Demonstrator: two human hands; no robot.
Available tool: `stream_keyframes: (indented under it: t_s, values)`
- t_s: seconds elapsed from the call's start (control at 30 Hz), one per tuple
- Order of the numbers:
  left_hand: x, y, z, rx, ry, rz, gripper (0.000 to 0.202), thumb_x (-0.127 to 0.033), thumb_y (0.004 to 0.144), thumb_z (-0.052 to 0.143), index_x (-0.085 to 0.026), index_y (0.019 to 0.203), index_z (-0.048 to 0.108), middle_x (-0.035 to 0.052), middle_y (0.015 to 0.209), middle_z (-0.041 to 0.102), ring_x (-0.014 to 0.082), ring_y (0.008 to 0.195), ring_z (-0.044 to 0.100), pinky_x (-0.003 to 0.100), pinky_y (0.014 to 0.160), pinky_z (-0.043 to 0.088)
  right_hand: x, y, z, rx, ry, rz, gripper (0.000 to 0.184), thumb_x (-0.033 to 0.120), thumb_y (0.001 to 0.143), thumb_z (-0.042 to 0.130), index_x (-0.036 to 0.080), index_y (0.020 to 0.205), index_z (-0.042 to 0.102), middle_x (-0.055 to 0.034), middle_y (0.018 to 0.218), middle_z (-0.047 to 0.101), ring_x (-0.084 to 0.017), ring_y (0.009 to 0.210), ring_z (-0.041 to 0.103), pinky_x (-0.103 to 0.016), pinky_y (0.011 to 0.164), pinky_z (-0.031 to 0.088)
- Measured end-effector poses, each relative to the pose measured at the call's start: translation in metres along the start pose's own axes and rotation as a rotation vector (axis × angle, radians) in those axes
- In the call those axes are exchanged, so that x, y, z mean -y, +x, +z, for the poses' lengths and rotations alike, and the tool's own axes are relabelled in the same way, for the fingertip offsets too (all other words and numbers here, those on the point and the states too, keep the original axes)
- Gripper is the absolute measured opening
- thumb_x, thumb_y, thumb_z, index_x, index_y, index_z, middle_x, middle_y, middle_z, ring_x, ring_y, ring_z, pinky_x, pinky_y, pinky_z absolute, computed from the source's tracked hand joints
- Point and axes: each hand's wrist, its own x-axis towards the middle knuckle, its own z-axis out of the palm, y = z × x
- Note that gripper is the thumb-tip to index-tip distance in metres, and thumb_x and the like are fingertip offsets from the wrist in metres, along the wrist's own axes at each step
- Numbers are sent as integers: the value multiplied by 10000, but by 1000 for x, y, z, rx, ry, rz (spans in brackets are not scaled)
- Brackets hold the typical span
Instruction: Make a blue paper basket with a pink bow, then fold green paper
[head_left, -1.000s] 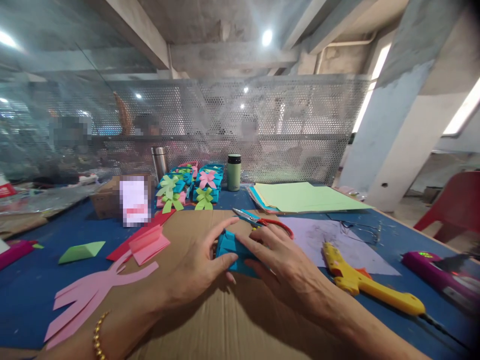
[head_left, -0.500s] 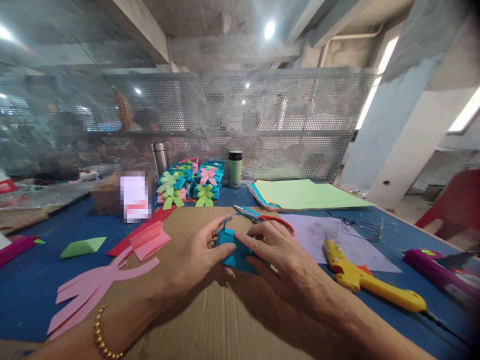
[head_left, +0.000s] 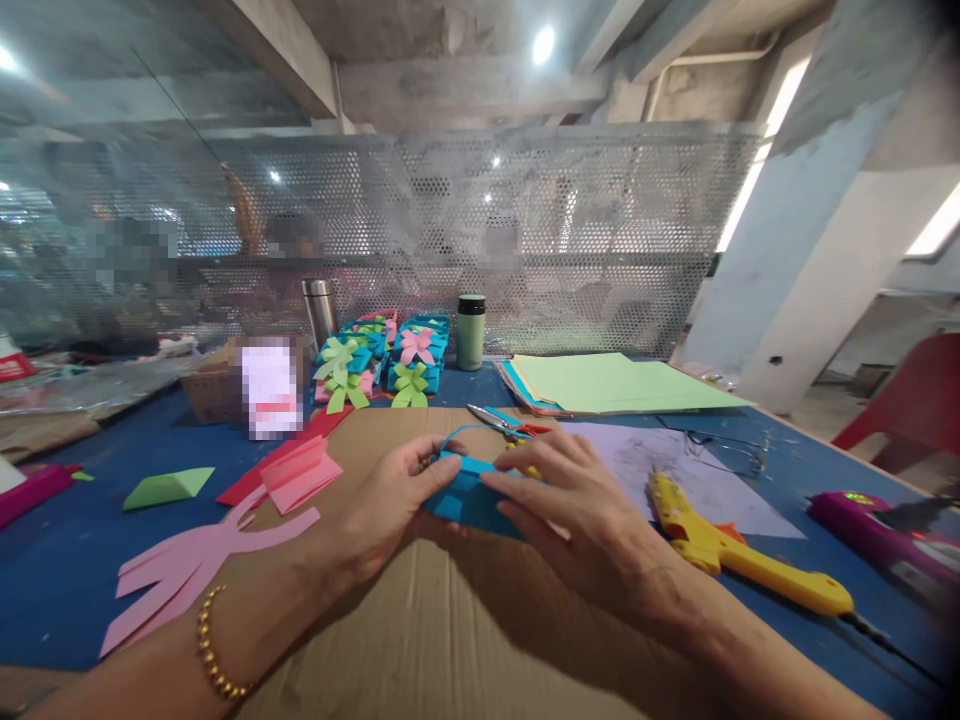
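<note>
A folded blue paper piece (head_left: 471, 497) with a thin blue strip looping up from it is held between both hands, above the brown cardboard (head_left: 427, 630). My left hand (head_left: 394, 505) grips its left end, thumb on top and fingers mostly hidden behind. My right hand (head_left: 574, 500) is closed on the right end, its fingertips pressing the top face. Just behind the paper lie scissors (head_left: 499, 422) with red handles, partly covered by my right hand. Pink cut paper strips (head_left: 202, 560) spread out beside my left forearm.
A yellow glue gun (head_left: 750, 565) with a cord lies at right, by a lilac sheet (head_left: 622, 470). Behind stand a green tumbler (head_left: 471, 335), a steel flask (head_left: 320, 312), finished paper pieces with flowers (head_left: 411, 365) and stacked coloured sheets (head_left: 630, 380).
The blue paper has turned between my hands and now shows a longer, flatter face. My left thumb has moved up to its top edge, and my right fingers have shifted along it.
</note>
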Motion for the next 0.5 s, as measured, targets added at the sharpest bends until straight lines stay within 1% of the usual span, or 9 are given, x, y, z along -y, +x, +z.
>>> stream_keyframes:
  t_s: [0.07,0.1,0.13,0.17,0.2,0.3,0.37,0.4,0.5]
  values:
    - [-1,1,-2,-27,25,25,462,-460,823,762,-167,1143,603,54,933,628,164,733,618,269,538,559,-4,1,-6,-198,-8,102,223,192,1008,528,246,1175,666,-71,1125,646,-239,1048,563,-447,911,441]
    - [-2,1,-2,-36,36,36,467,-471,832,749,-171,1157,603,58,944,633,169,742,622,272,541,559,-7,1,-8,-271,0,189,221,220,1009,533,237,1185,665,-83,1134,641,-241,1056,571,-440,904,452]
    - [-2,1,-3,-42,46,52,464,-476,842,736,-175,1169,604,63,967,639,175,760,625,276,551,560,-11,1,-9,-304,33,289,239,272,1009,542,227,1215,655,-94,1140,638,-244,1052,583,-436,896,467]
    - [-3,1,-2,-44,54,81,448,-469,855,725,-177,1172,607,66,996,643,177,795,628,276,580,565,-14,0,-9,-297,93,394,293,342,1004,551,217,1255,635,-104,1144,640,-248,1035,599,-435,883,484]
    - [-3,0,-2,-43,64,122,421,-453,869,714,-180,1173,613,67,1037,644,178,844,628,275,625,571,-16,0,-9,-255,172,495,369,416,993,553,209,1293,612,-110,1142,647,-252,1008,615,-437,864,499]
    - [-3,-2,1,-3,107,273,323,-398,917,677,-209,1175,633,43,1110,647,162,947,613,258,758,557,-19,1,-6,-39,444,700,505,561,957,528,197,1299,610,-103,1079,689,-239,887,642,-405,769,530]
    - [-3,-4,3,44,135,346,279,-370,944,652,-236,1188,642,27,1119,662,153,968,611,255,813,539,-16,2,-5,68,635,756,515,606,925,542,188,1197,667,-101,1056,700,-233,859,638,-363,697,538]
    - [-3,-5,3,59,149,368,265,-358,951,644,-243,1190,647,25,1116,670,154,971,612,258,826,532,-14,4,-5,94,724,765,511,619,904,564,182,1136,690,-102,1060,702,-233,867,637,-346,679,539]
    - [-3,-8,5,60,174,386,252,-338,963,627,-244,1196,652,33,1147,682,169,1017,615,272,866,519,-10,6,-6,97,901,771,482,618,843,651,181,1034,714,-98,1092,703,-234,917,636,-336,727,546]
